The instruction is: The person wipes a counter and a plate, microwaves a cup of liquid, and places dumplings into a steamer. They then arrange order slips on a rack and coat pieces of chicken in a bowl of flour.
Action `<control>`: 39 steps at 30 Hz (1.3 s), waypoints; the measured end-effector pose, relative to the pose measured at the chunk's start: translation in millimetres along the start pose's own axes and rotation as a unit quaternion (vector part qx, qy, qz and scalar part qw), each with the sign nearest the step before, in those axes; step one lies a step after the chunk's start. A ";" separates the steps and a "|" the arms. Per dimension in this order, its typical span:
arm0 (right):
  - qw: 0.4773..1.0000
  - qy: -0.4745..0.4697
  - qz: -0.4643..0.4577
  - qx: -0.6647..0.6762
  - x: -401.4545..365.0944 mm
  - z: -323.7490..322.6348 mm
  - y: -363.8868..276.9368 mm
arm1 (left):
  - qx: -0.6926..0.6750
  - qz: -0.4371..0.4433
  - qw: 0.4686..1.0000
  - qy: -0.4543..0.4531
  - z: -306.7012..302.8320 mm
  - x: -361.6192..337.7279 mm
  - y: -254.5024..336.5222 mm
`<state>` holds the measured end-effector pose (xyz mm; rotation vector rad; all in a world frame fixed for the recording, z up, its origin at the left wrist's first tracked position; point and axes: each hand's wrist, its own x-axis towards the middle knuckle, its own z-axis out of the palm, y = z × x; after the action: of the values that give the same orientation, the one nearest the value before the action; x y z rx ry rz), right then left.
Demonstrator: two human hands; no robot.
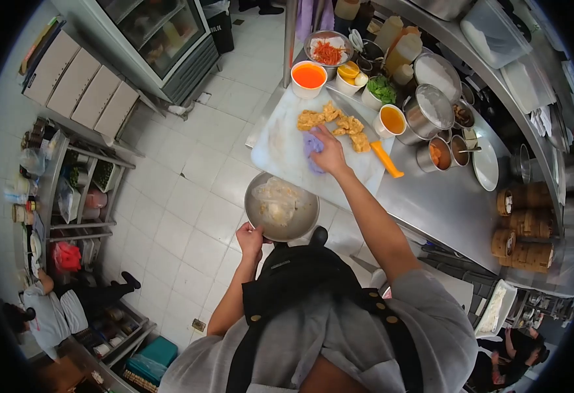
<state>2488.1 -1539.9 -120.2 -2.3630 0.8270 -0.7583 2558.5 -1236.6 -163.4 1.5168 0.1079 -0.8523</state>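
In the head view, my left hand (pixel 251 241) is closed on the rim of a round metal bowl (pixel 254 216), held beside the counter edge. A crumpled clear plastic bag and some crumbs lie inside the bowl. My right hand (pixel 328 152) presses a purple cloth (pixel 312 150) onto the white cutting board (pixel 277 147). Just beyond that hand sit golden, battered-looking fried pieces (pixel 312 119). An orange-handled knife (pixel 386 159) lies to the right of them, its blade partly hidden by the food.
Along the board's far side stand a tub of red-orange sauce (pixel 308 76), a bowl of shredded orange garnish (pixel 329 52), a cup of green leaves (pixel 381 89) and an orange-yellow sauce cup (pixel 390 121). Bamboo steamers (pixel 529 223) are stacked right. Other people are at lower left and lower right.
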 end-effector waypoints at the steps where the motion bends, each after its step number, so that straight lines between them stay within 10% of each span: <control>1: 0.999 -0.009 0.039 -0.024 -6.1 -7.3 -6.8 | 0.006 -0.001 1.000 0.003 -0.7 1.1 0.5; 11: 0.930 -0.297 0.206 0.064 6.2 -53.8 -3.3 | 0.007 -0.006 1.000 -0.008 -4.1 2.9 8.2; 14: 0.957 -0.125 0.253 0.062 3.4 -55.1 0.1 | 0.013 -0.003 1.000 -0.003 -6.0 8.8 6.0; 16: 0.991 -0.007 0.131 0.037 -9.6 -25.4 -0.8 | 0.020 -0.003 1.000 -0.003 -11.4 4.7 3.7; 18: 0.965 -0.195 -0.011 0.176 -20.4 -2.2 -14.7 | -0.003 -0.007 1.000 -0.004 -8.4 5.9 8.8; 22: 0.987 -0.108 -0.036 0.115 -14.0 -10.1 -27.7 | 0.011 0.004 1.000 0.003 -19.3 11.4 8.2; 24: 0.983 -0.092 0.094 -0.125 -3.0 4.1 -14.1 | 0.029 0.017 0.999 0.005 -24.7 10.7 10.4; 26: 0.989 -0.027 -0.146 -0.008 -38.4 62.0 -18.5 | 0.032 0.020 0.999 0.011 -29.3 14.1 18.3; 28: 0.978 -0.156 -0.109 0.085 -55.7 38.9 -85.7 | 0.035 0.012 0.999 0.016 -31.6 11.7 19.2; 32: 0.999 -0.024 0.014 0.029 -32.4 7.2 -51.2 | 0.040 0.008 0.999 0.012 -34.8 4.4 31.7; 36: 0.939 -0.257 -0.002 0.229 -61.6 3.0 -72.7 | 0.106 0.008 0.994 0.010 -60.8 -9.6 49.3; 38: 0.977 -0.162 -0.003 0.141 -89.9 -55.8 -84.2 | 0.164 0.011 0.981 0.103 -102.0 -6.6 60.3; 39: 0.956 -0.144 0.133 0.217 -108.6 -96.7 -84.0 | 0.150 0.005 0.989 0.012 -94.7 -33.3 108.8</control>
<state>2386.6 -1436.6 -35.0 -1.8653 0.7432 -0.4160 2635.3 -1156.2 -65.6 1.8076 -0.0117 -0.8697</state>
